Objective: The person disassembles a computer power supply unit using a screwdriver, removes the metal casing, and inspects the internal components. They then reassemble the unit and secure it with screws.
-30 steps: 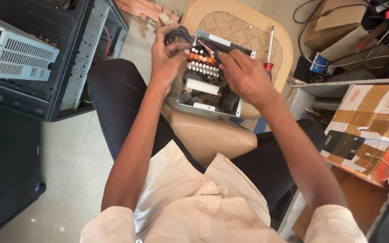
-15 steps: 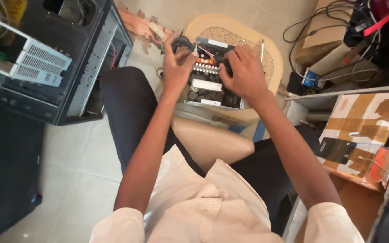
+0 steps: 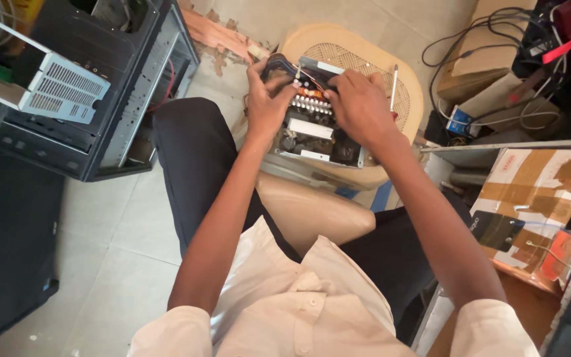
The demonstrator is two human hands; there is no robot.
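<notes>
nearest to me, along the bottom of the frame, i see my cream button-up shirt [image 3: 312,311], and above it my dark trousers [image 3: 199,158] with a tan cushioned seat [image 3: 312,211] showing between the knees. my two bare forearms run up from there toward the upper middle of the frame.

my left hand [image 3: 267,99] sits at the left edge of an opened grey metal power supply box [image 3: 312,129], fingers curled around the bundle of dark and coloured wires [image 3: 282,66] at its upper left corner; it is closed on that bundle. my right hand [image 3: 359,106] lies palm down over the right half of the box, fingertips pressed among the parts near the orange and white components; i cannot tell whether it pinches anything or only rests there. the box itself stands on a beige round plastic stool with a woven-pattern seat [image 3: 378,59], just past my knees, upper centre of the frame.

a slim white-handled screwdriver [image 3: 394,82] lies on the stool just right of my right hand.

farther out, an open black desktop computer case [image 3: 100,86] fills the upper left on the tiled floor. at the upper right, tangled black cables [image 3: 497,39] lie over brown cardboard boxes [image 3: 536,192].
</notes>
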